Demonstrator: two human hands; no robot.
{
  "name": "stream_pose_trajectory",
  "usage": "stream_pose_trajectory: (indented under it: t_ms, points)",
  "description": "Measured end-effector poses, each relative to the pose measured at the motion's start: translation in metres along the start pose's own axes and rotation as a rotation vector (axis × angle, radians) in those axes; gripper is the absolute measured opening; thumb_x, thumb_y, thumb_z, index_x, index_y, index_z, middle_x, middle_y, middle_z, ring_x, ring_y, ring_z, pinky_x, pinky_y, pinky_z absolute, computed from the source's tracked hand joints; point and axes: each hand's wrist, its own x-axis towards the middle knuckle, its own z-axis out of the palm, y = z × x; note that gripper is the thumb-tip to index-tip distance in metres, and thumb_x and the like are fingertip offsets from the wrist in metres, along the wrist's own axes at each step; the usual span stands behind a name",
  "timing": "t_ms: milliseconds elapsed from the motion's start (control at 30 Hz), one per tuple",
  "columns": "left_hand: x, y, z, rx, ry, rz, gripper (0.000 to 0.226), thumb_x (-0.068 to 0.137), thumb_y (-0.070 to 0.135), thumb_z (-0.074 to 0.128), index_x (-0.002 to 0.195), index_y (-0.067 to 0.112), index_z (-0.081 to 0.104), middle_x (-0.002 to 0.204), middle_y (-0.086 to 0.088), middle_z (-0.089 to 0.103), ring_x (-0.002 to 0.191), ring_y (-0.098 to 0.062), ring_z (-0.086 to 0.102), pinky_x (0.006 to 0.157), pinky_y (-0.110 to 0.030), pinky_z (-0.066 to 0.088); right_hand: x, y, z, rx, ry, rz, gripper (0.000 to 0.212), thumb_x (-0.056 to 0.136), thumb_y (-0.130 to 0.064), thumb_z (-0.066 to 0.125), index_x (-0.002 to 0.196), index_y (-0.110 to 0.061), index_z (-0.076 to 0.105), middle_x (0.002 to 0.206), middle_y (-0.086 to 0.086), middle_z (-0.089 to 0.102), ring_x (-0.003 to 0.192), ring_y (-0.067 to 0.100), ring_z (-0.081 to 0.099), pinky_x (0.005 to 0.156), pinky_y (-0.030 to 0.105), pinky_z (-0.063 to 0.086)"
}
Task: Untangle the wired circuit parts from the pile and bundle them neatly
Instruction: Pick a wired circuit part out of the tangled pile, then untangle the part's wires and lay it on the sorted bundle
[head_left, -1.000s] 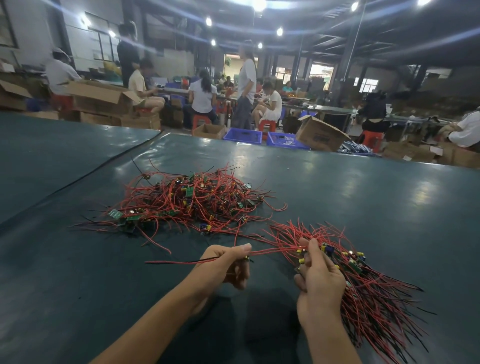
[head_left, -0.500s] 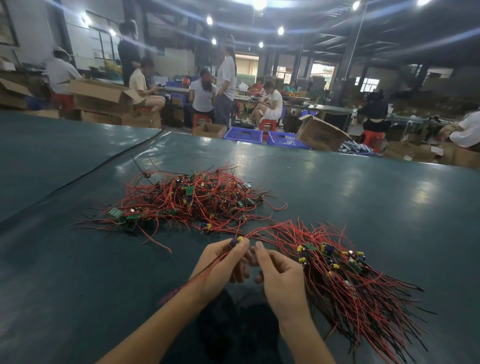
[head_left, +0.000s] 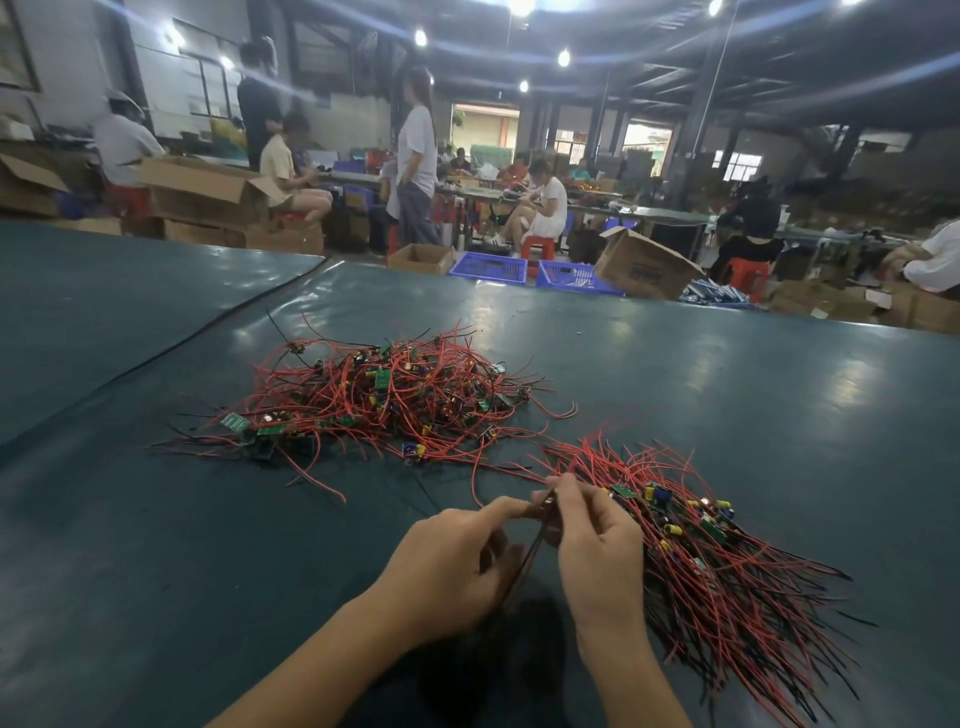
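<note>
A tangled pile (head_left: 384, 400) of small green circuit boards with red and black wires lies on the dark green table (head_left: 727, 395). To its right, a combed-out bundle (head_left: 727, 561) of the same parts fans toward the near right. My left hand (head_left: 447, 566) and my right hand (head_left: 597, 545) meet just left of the bundle. Both pinch one wired part (head_left: 543, 512) between fingertips; its red and black wires hang down between the hands.
Beyond the table's far edge stand cardboard boxes (head_left: 644, 270) and blue crates (head_left: 491, 267). Several people sit on red stools, one person (head_left: 415, 161) stands. A seam (head_left: 171, 353) runs diagonally across the table on the left.
My left hand drew a wired part from the pile toward me. My right hand left the bundle, moved left and now pinches the same part; both hands shifted slightly right.
</note>
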Motion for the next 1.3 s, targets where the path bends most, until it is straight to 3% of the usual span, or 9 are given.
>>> stream_pose_trajectory:
  t_ms: [233, 333, 400, 533, 667, 767, 900, 1100, 1300]
  points:
    - [0.004, -0.033, -0.001, 0.237, 0.169, -0.176, 0.03, 0.092, 0.036, 0.054, 0.121, 0.03, 0.059, 0.127, 0.014, 0.053, 0.119, -0.008, 0.046, 0.103, -0.029, 0.033, 0.012, 0.002, -0.018, -0.056, 0.066, 0.072, 0.031, 0.101, -0.032, 0.049, 0.08, -0.015, 0.065, 0.05, -0.011, 0.049, 0.04, 0.006, 0.042, 0.046, 0.029, 0.041]
    - [0.004, -0.048, -0.001, 0.276, 0.141, -0.285, 0.04, 0.092, 0.042, 0.053, 0.131, 0.034, 0.052, 0.145, 0.012, 0.038, 0.134, -0.012, 0.031, 0.109, -0.035, 0.024, 0.014, 0.004, -0.024, -0.369, 0.031, -0.061, 0.026, 0.095, -0.034, 0.061, 0.111, -0.016, 0.07, 0.079, -0.01, 0.065, 0.073, 0.001, 0.06, 0.071, 0.019, 0.047]
    - [0.004, -0.058, -0.002, 0.293, 0.106, -0.344, 0.045, 0.092, 0.045, 0.051, 0.136, 0.034, 0.047, 0.152, 0.008, 0.031, 0.139, -0.015, 0.025, 0.112, -0.038, 0.02, 0.011, 0.004, -0.027, -0.59, -0.014, -0.089, 0.045, 0.091, -0.031, 0.067, 0.133, -0.019, 0.059, 0.099, -0.008, 0.067, 0.097, 0.012, 0.062, 0.085, 0.029, 0.05]
    - [0.003, -0.072, -0.003, 0.307, 0.041, -0.407, 0.052, 0.093, 0.048, 0.049, 0.143, 0.036, 0.04, 0.16, 0.003, 0.018, 0.144, -0.018, 0.017, 0.115, -0.043, 0.016, 0.004, 0.002, -0.026, -0.96, -0.054, -0.144, 0.061, 0.094, -0.031, 0.061, 0.15, -0.032, 0.036, 0.107, -0.012, 0.061, 0.107, 0.015, 0.055, 0.066, 0.029, 0.046]
    - [0.008, -0.081, -0.004, 0.327, -0.015, -0.429, 0.058, 0.093, 0.054, 0.046, 0.147, 0.038, 0.033, 0.163, 0.0, 0.003, 0.147, -0.02, 0.011, 0.116, -0.045, 0.012, 0.001, -0.005, -0.025, -1.199, -0.006, -0.206, 0.063, 0.095, -0.039, 0.058, 0.152, -0.032, 0.031, 0.127, -0.015, 0.059, 0.117, 0.016, 0.046, 0.083, 0.029, 0.045]
    - [0.011, -0.084, -0.004, 0.364, -0.083, -0.433, 0.058, 0.093, 0.058, 0.042, 0.147, 0.039, 0.032, 0.163, 0.001, -0.002, 0.147, -0.02, 0.011, 0.115, -0.045, 0.009, -0.005, -0.002, -0.015, -0.977, 0.023, -0.339, 0.049, 0.091, -0.031, 0.064, 0.139, -0.024, 0.054, 0.117, -0.009, 0.065, 0.104, 0.017, 0.056, 0.089, 0.033, 0.047]
    - [0.01, -0.083, -0.006, 0.325, 0.012, -0.445, 0.045, 0.091, 0.055, 0.049, 0.133, 0.036, 0.051, 0.146, 0.006, 0.035, 0.132, -0.018, 0.033, 0.11, -0.041, 0.018, -0.014, 0.006, 0.003, -0.619, -0.188, -0.21, 0.032, 0.093, -0.023, 0.063, 0.124, -0.018, 0.064, 0.1, -0.012, 0.063, 0.086, 0.002, 0.06, 0.073, 0.007, 0.042]
    - [0.005, -0.075, -0.005, 0.337, 0.145, -0.416, 0.039, 0.093, 0.044, 0.052, 0.13, 0.034, 0.055, 0.126, 0.008, 0.05, 0.122, -0.015, 0.041, 0.106, -0.037, 0.022, -0.009, 0.011, -0.005, -0.93, -0.207, 0.002, 0.046, 0.098, -0.038, 0.048, 0.143, -0.025, 0.046, 0.135, -0.003, 0.053, 0.124, 0.017, 0.049, 0.104, 0.034, 0.041]
    - [0.005, -0.054, -0.01, 0.165, 0.424, -0.178, 0.029, 0.087, 0.018, 0.068, 0.116, 0.018, 0.069, 0.114, 0.001, 0.058, 0.11, -0.017, 0.054, 0.096, -0.035, 0.035, -0.005, 0.012, -0.008, -0.753, -0.154, -0.026, 0.03, 0.099, -0.033, 0.052, 0.125, -0.023, 0.061, 0.121, -0.007, 0.061, 0.11, 0.011, 0.056, 0.087, 0.021, 0.043]
